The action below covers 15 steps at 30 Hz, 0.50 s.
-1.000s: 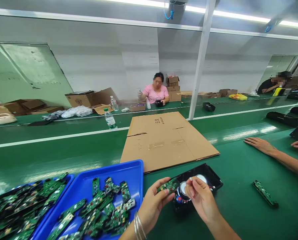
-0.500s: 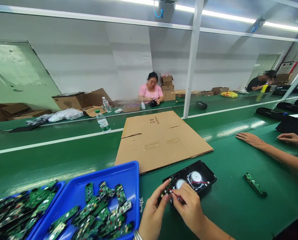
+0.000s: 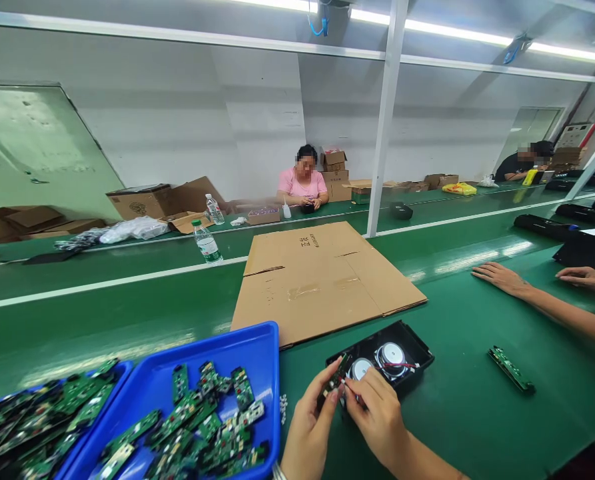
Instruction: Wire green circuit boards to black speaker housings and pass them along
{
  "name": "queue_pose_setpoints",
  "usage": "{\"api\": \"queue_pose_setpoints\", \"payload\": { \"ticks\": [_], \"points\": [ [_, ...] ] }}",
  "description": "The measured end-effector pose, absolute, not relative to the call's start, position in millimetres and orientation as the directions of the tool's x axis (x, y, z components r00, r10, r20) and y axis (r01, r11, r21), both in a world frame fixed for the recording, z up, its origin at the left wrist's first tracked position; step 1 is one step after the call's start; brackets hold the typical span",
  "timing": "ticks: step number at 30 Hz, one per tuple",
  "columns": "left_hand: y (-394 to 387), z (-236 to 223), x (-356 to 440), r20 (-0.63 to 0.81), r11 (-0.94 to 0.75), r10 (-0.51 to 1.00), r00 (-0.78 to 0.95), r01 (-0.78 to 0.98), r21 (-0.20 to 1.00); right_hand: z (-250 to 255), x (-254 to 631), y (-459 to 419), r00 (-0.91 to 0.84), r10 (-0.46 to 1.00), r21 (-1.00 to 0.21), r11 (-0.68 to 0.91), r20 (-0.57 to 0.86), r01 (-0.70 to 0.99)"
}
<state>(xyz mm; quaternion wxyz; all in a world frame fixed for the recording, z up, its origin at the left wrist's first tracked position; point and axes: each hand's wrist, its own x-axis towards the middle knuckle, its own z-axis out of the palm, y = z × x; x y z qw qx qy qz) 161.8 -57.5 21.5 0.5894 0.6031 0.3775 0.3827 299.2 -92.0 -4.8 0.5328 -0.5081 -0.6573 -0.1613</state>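
My left hand (image 3: 311,427) pinches a small green circuit board (image 3: 333,383) at the near end of a black speaker housing (image 3: 413,347) that lies on the green table. My right hand (image 3: 377,417) is closed beside it, fingertips pinched on a thin red wire (image 3: 350,388) at the board's edge. Two round silver speaker cones (image 3: 391,353) sit inside the housing, with red wire across the far one.
A blue tray (image 3: 257,347) holds several green circuit boards (image 3: 212,417); a second tray (image 3: 42,417) lies at its left. Flattened cardboard (image 3: 322,277) lies beyond. A loose board (image 3: 511,369) lies right. Another person's hands (image 3: 500,277) rest at right. A water bottle (image 3: 206,243) stands behind.
A second ago both hands held the board and a speaker part up; they have since dropped to the housing's near end. Since half a second ago they have barely shifted.
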Motion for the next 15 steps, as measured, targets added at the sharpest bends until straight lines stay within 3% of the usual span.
{"api": "queue_pose_setpoints", "payload": {
  "ticks": [15],
  "points": [
    [-55.6, 25.1, 161.2, -0.004, 0.022, 0.896, 0.444, -0.036, 0.999, -11.2, 297.9, -90.2, 0.007, 0.5, -0.26, 0.439, 0.866, 0.86]
  ]
}}
